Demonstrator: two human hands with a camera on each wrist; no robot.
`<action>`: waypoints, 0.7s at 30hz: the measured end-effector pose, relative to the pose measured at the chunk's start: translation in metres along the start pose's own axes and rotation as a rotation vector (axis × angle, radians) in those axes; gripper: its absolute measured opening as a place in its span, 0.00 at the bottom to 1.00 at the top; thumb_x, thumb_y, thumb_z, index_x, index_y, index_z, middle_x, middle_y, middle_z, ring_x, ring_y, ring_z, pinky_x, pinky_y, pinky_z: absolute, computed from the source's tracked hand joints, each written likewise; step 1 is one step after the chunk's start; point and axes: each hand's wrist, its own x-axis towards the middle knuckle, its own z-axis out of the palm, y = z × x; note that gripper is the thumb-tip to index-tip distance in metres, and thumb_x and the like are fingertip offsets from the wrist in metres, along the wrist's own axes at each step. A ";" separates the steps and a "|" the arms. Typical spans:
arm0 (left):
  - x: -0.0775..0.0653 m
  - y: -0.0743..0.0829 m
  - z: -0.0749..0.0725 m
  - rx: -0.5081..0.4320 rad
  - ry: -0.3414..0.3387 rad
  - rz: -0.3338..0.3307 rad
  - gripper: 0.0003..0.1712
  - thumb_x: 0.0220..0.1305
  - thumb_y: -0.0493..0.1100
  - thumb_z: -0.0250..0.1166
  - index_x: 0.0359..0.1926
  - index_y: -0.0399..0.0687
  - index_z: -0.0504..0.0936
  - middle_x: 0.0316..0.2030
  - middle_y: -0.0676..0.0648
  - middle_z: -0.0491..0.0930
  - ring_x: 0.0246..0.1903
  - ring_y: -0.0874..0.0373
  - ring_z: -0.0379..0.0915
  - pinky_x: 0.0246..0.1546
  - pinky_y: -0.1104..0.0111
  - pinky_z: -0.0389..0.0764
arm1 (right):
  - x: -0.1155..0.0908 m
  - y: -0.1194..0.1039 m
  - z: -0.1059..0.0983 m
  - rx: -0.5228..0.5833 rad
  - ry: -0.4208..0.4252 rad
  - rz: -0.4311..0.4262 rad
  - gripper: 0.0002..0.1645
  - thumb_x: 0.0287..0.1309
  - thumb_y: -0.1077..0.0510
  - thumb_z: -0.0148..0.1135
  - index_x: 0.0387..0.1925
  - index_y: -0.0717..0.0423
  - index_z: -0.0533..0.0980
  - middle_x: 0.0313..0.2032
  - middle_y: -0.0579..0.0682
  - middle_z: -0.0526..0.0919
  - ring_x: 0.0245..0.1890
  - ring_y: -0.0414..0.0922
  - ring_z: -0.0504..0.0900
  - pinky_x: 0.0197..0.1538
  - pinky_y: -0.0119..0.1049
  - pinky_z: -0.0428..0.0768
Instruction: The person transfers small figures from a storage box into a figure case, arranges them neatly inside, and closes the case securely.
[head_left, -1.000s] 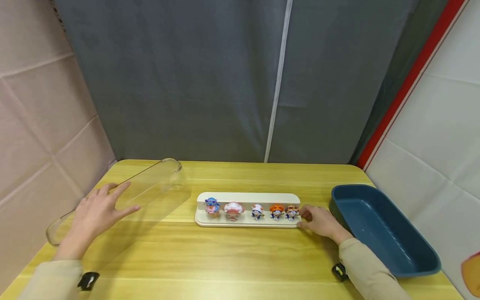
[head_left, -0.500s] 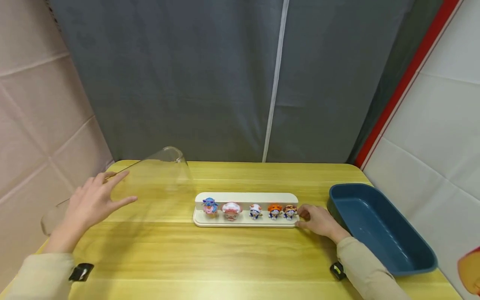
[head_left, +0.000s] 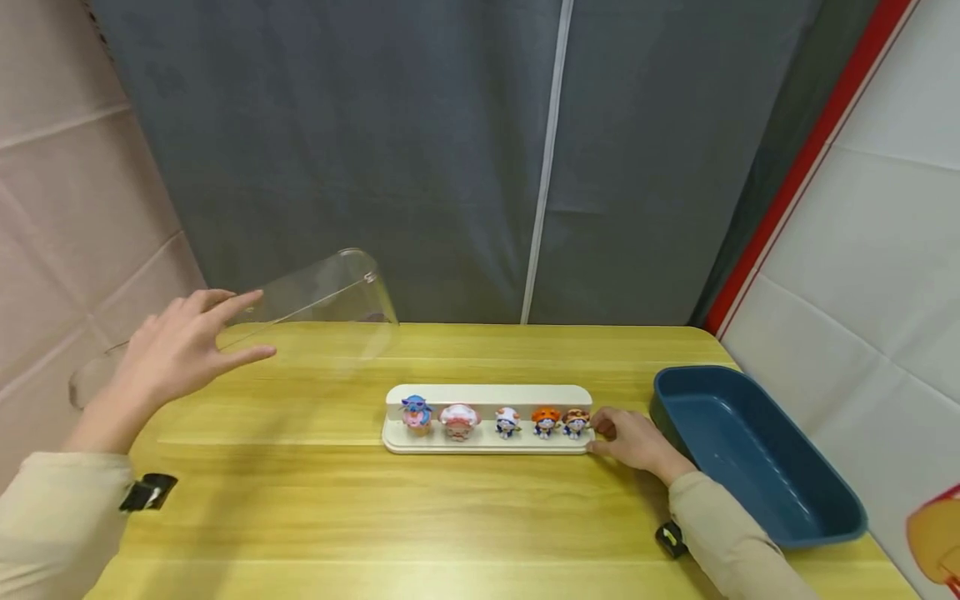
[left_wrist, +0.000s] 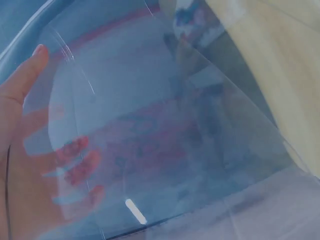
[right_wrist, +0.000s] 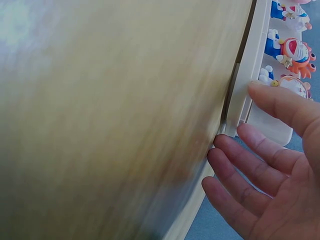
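In the head view my left hand [head_left: 176, 346] holds a long clear plastic cover [head_left: 333, 304] tilted above the left of the table, thumb and fingers spread across it. Through the clear plastic, the left wrist view shows the thumb [left_wrist: 32, 72] apart from the other fingers. A long white display stand [head_left: 480, 448] lies mid-table with several small figurines in a row, among them a blue-topped one [head_left: 416, 415] and a pink-and-white one [head_left: 460, 422]. My right hand [head_left: 633, 442] grips the stand's right end, its thumb on the edge beside the last figurine [right_wrist: 295, 86].
A dark blue plastic bin [head_left: 761, 454] stands on the wooden table [head_left: 420, 525] just right of my right forearm. A grey curtain [head_left: 375, 167] hangs behind the table. Pale panels [head_left: 67, 250] rise at the left and right sides.
My left hand has raised the clear cover from near the table, and its far end now stands higher against the curtain. My right hand stays at the stand's end.
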 end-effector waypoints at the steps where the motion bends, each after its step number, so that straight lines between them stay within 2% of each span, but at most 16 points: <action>1: 0.003 0.001 -0.003 -0.001 -0.002 0.006 0.46 0.46 0.68 0.60 0.62 0.51 0.63 0.52 0.33 0.62 0.39 0.36 0.63 0.17 0.59 0.64 | 0.000 0.000 0.000 -0.001 0.001 0.000 0.16 0.44 0.55 0.67 0.35 0.57 0.74 0.31 0.47 0.77 0.32 0.44 0.75 0.37 0.40 0.73; 5: 0.017 0.008 -0.011 -0.028 -0.028 0.028 0.45 0.46 0.68 0.60 0.63 0.52 0.62 0.53 0.33 0.61 0.40 0.37 0.63 0.17 0.62 0.62 | 0.001 0.000 0.000 0.001 0.003 -0.001 0.16 0.44 0.55 0.67 0.35 0.57 0.74 0.30 0.47 0.77 0.32 0.44 0.75 0.37 0.40 0.73; 10: 0.032 0.020 -0.020 -0.077 -0.044 0.064 0.44 0.46 0.67 0.61 0.62 0.54 0.63 0.54 0.37 0.62 0.46 0.39 0.61 0.24 0.55 0.66 | 0.000 -0.001 0.001 0.006 -0.006 0.002 0.16 0.45 0.55 0.67 0.35 0.57 0.74 0.31 0.48 0.77 0.33 0.45 0.75 0.37 0.41 0.74; 14: 0.043 0.031 -0.023 -0.117 -0.035 0.124 0.42 0.46 0.66 0.62 0.62 0.56 0.64 0.54 0.40 0.63 0.48 0.42 0.60 0.31 0.50 0.66 | 0.000 -0.001 0.001 0.005 -0.009 0.004 0.16 0.45 0.55 0.67 0.35 0.57 0.74 0.31 0.48 0.77 0.33 0.45 0.75 0.38 0.41 0.74; 21: 0.063 0.049 -0.023 -0.181 -0.059 0.213 0.40 0.46 0.63 0.63 0.61 0.58 0.65 0.54 0.43 0.64 0.49 0.46 0.61 0.37 0.51 0.65 | 0.000 -0.001 0.001 0.008 -0.006 -0.011 0.15 0.45 0.55 0.67 0.35 0.56 0.74 0.31 0.48 0.77 0.33 0.45 0.75 0.37 0.40 0.73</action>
